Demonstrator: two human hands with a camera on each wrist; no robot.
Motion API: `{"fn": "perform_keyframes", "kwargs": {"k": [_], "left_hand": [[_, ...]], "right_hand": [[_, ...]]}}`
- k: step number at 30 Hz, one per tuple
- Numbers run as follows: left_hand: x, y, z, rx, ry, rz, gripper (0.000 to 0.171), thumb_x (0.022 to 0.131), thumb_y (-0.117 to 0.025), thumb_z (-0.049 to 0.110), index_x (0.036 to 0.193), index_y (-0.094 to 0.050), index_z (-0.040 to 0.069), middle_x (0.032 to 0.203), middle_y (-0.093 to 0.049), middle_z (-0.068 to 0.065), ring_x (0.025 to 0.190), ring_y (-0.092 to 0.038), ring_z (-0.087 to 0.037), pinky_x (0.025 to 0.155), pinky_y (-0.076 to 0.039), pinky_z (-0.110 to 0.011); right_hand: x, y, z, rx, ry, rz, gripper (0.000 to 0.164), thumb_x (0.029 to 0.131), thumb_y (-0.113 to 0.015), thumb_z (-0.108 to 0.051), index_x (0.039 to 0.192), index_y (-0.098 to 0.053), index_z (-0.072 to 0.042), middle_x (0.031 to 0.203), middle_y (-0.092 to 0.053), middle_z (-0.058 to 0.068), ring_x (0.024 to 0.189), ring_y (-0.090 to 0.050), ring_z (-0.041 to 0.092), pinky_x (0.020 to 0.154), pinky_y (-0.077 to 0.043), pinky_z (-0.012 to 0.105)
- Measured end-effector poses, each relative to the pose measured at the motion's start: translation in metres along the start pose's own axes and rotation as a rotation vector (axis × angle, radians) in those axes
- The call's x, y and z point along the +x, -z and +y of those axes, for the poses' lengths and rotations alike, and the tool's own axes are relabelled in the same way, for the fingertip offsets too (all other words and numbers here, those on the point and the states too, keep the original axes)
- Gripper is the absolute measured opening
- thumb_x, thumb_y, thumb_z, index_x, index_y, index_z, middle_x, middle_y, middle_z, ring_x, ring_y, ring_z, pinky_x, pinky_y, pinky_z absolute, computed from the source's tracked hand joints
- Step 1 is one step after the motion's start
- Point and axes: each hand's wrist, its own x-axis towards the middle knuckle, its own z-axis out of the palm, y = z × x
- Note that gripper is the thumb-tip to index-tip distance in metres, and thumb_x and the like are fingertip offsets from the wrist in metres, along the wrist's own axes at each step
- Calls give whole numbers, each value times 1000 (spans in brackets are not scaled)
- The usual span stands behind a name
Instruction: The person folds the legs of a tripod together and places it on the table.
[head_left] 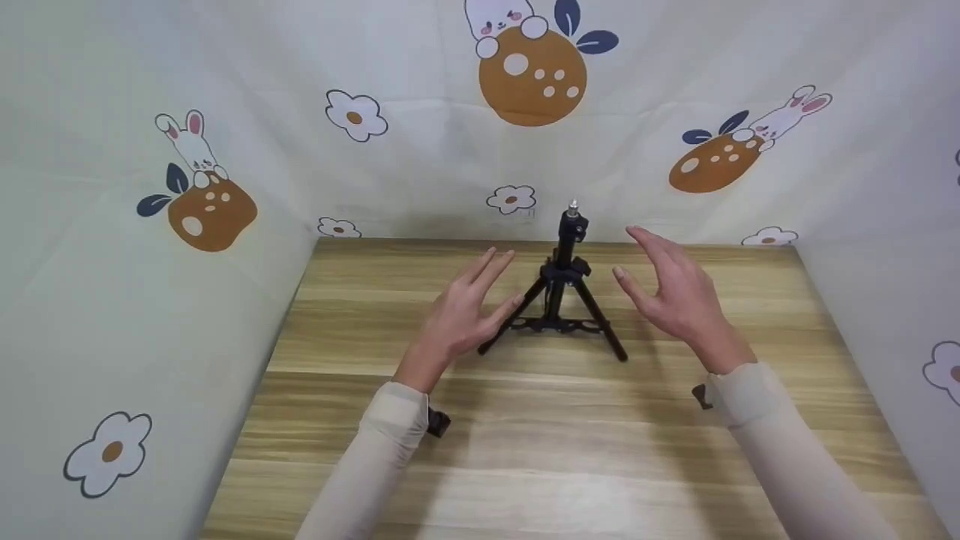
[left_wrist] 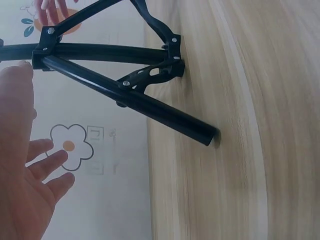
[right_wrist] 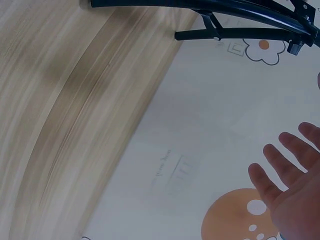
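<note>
A small black tripod [head_left: 556, 274] stands upright on the wooden table, its legs spread and a silver screw showing at the top. To its left, my left hand [head_left: 469, 311] is held with the fingers extended, the thumb near one tripod leg [left_wrist: 135, 100]; whether they touch I cannot tell. My right hand [head_left: 679, 292] hovers to the right of the tripod, apart from it, with fingers extended and nothing held. In the right wrist view, the fingers of that hand [right_wrist: 295, 175] are spread below the tripod legs [right_wrist: 240, 34].
Pale cloth walls [head_left: 420, 165] printed with rabbits, oranges and flowers enclose the table [head_left: 555, 435] at the back and on both sides. A dark wrist mount [head_left: 439, 422] sticks out from the left sleeve, another [head_left: 702, 396] from the right.
</note>
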Motion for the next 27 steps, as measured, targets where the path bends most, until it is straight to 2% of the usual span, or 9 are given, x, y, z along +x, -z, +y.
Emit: {"fn": "perform_keyframes", "kwargs": {"k": [6,10,15,21,27], "left_hand": [[-3,-3,2,-45,-40,15,71,108,-52,65,170,-35,34,175,-38,-8,155,-48,-39,125,-47,-59],[-5,-5,3,-75,-57,26,70,109,-55,60,169,-40,28,174,-42,-8,155,-48,-37,129,-45,-55],[-8,-9,5,-85,-60,35,67,109,-56,58,166,-46,22,170,-48,-9,153,-51,-34,129,-45,-54],[-9,-12,6,-105,-115,65,63,110,-62,47,163,-49,17,166,-52,-11,152,-53,-30,130,-44,-45],[-11,-15,7,-143,-120,66,60,108,-68,39,162,-50,19,164,-56,-7,150,-56,-27,129,-46,-42]], "right_hand": [[1,0,-5,13,4,17,64,106,-68,-43,164,-48,-22,162,-57,11,148,-55,39,118,-51,69],[1,0,-8,20,17,37,63,106,-69,-41,163,-49,-22,160,-60,11,146,-57,38,116,-53,68],[1,-1,-11,27,58,79,62,105,-71,-39,161,-52,-20,155,-63,11,141,-61,35,111,-58,63],[2,-2,-14,42,75,104,61,105,-72,-35,161,-53,-19,153,-65,11,139,-63,34,110,-59,62],[3,-2,-19,55,88,116,60,105,-72,-34,160,-54,-19,153,-66,9,138,-64,33,112,-59,61]]}}
